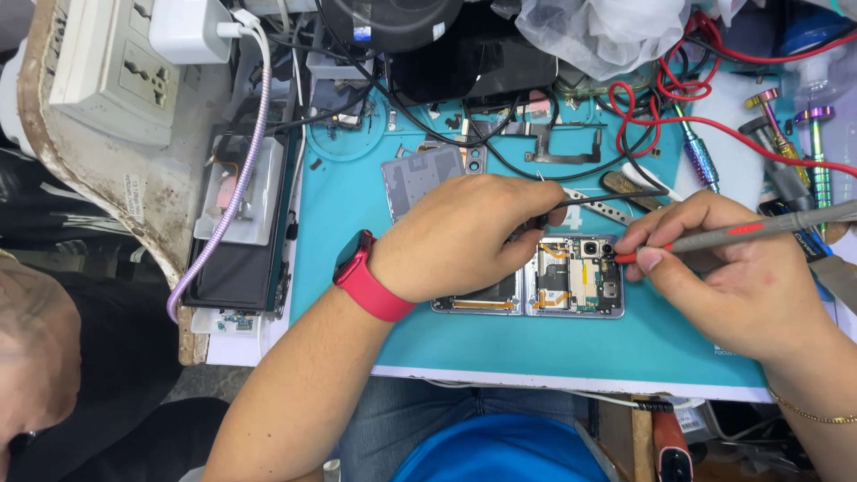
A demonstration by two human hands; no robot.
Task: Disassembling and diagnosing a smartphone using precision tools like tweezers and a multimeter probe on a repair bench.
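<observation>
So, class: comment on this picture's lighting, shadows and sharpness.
Head view: bright, even light; soft shadow under the left hand on the teal mat; opened phone sharp; right hand and its probe crisp; the bottom-left corner blurred, close to the lens.

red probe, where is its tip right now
In the head view the red probe lies in the right hand, right of centre. Its tip touches the opened phone near the camera module, on the teal mat.
</observation>
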